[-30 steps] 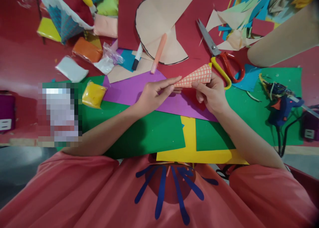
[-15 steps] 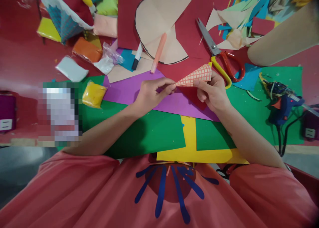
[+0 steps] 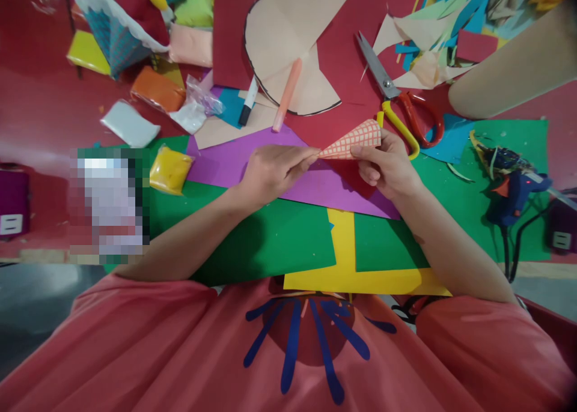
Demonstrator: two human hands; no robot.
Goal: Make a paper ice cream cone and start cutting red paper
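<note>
A small paper cone (image 3: pixel 354 140), pale with a red grid of lines, is held sideways between my two hands. My left hand (image 3: pixel 276 167) pinches its pointed tip. At the wide end, my right hand (image 3: pixel 383 163) grips the cone between thumb and fingers; part of that rim is hidden by the fingers. Beneath the hands lies a purple sheet (image 3: pixel 225 167) with a red piece (image 3: pixel 358 179) over it. Scissors (image 3: pixel 392 93) with red and yellow handles rest just beyond my right hand. A peach marker (image 3: pixel 287 95) lies beyond my left hand.
A blue hot glue gun (image 3: pixel 516 196) with its cable is on the green sheet (image 3: pixel 487 151) at right. Paper scraps (image 3: pixel 424 33) pile up at the back right. Clay packets, such as the orange one (image 3: pixel 157 89), lie on the left. A beige cylinder (image 3: pixel 509 69) juts in at right.
The cone has turned slightly, its wide end tilting a little lower. My left fingers have drawn closer together at the tip. Everything else stays in place.
</note>
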